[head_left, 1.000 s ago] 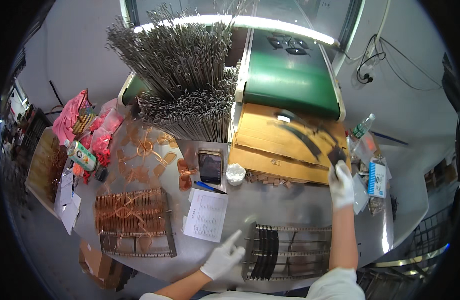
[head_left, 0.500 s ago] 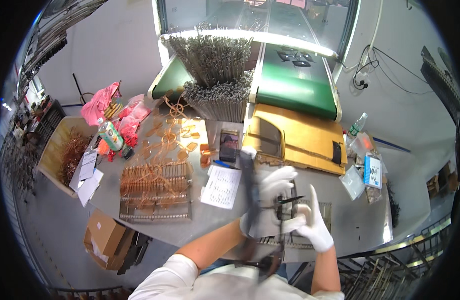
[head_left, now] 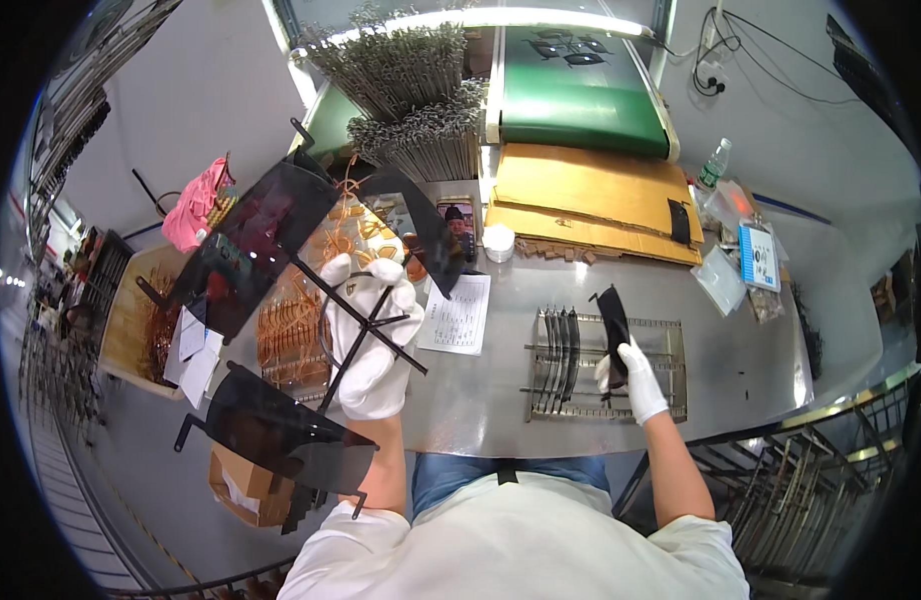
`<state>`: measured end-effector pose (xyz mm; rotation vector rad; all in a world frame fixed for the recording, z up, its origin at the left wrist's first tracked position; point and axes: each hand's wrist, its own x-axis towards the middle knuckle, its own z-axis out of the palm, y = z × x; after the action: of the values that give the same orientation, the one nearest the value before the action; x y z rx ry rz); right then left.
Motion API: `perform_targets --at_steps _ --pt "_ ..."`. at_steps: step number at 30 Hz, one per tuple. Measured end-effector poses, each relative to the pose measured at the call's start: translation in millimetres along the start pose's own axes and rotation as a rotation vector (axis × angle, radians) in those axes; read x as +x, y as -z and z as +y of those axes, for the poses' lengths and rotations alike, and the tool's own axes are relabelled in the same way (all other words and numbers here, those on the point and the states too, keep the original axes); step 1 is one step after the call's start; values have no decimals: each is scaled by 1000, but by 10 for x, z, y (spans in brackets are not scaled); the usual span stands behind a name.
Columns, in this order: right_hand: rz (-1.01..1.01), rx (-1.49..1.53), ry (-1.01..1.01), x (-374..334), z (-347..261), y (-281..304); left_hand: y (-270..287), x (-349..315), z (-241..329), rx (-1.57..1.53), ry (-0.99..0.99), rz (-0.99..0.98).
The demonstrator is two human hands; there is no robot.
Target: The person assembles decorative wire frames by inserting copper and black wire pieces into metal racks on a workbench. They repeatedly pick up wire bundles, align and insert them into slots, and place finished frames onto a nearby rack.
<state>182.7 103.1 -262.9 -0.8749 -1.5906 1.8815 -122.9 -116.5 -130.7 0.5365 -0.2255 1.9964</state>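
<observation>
Left hand (head_left: 373,340) in white glove grips black metal frame carrying dark tinted plastic panels (head_left: 251,240), raised above grey bench (head_left: 741,350). Right hand (head_left: 633,370) clamps one dark curved strip (head_left: 614,318), standing it in slotted wire rack (head_left: 671,385).

Bench (head_left: 741,360) in front of person, conveyor (head_left: 579,95) behind it at far side. Cardboard sheets (head_left: 591,195) on bench just before conveyor. Bundles of metal rods (head_left: 411,100) left of conveyor. Wire rack (head_left: 606,365) on bench at right, lens pieces (head_left: 561,340) standing in its left part. Right hand (head_left: 636,375) over rack, holding lens piece (head_left: 614,320). Paper sheet (head_left: 458,313) left of rack. Left hand (head_left: 376,335) raised left of paper, holding frame with dark lenses (head_left: 281,300). Copper wire parts (head_left: 291,335) on bench below it. Cardboard box (head_left: 243,480) on floor, lower left.
</observation>
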Motion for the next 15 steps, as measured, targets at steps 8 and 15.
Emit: perform_targets --at_steps 8,15 --pt "-49 -79 -497 166 253 -180 400 -22 42 -234 167 130" --pt "41 -665 -147 -19 -108 -426 502 -42 22 -246 269 63"
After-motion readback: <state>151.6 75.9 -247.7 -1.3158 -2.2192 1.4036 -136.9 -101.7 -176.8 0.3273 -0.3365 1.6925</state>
